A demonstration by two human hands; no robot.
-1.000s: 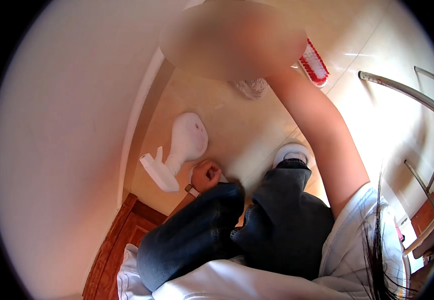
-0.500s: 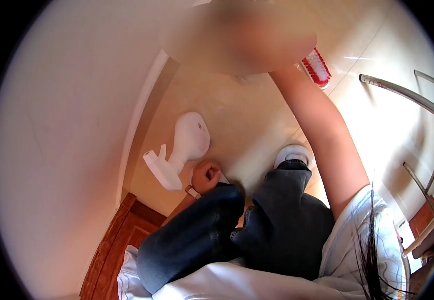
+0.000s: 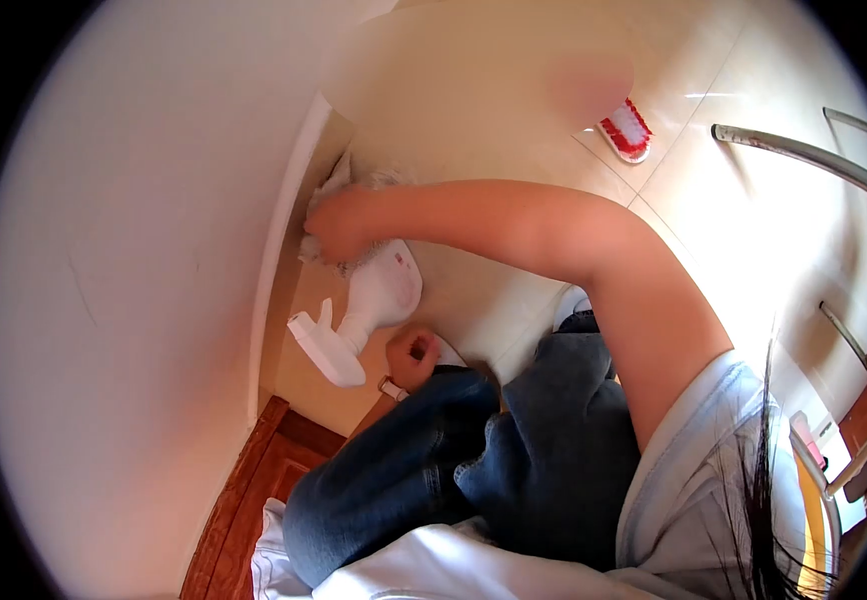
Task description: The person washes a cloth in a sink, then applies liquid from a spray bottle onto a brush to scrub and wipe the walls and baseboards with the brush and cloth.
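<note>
My right hand [image 3: 342, 222] reaches across to the foot of the wall, fingers wrapped round a crumpled whitish cloth [image 3: 332, 180]. The cloth lies against the tan baseboard [image 3: 299, 205], and my hand partly covers it. A white spray bottle [image 3: 384, 285] lies on the floor just below that hand, its trigger head toward the cabinet. Beside the bottle and my raised knee, my left hand [image 3: 413, 358] is curled into a loose fist with a hollow in the middle and nothing visible inside. A light-coloured band circles the left wrist.
A red-and-white bristled brush [image 3: 628, 132] lies on the tiled floor [image 3: 514, 300]. Metal chair legs [image 3: 804, 150] stand at the right. The white wall [image 3: 134, 250] borders the left, with reddish-brown wood [image 3: 254, 470] at its lower end.
My right hand has swung from the blurred area at the top down and left to the baseboard, where the cloth now shows. My left hand stays by the knee.
</note>
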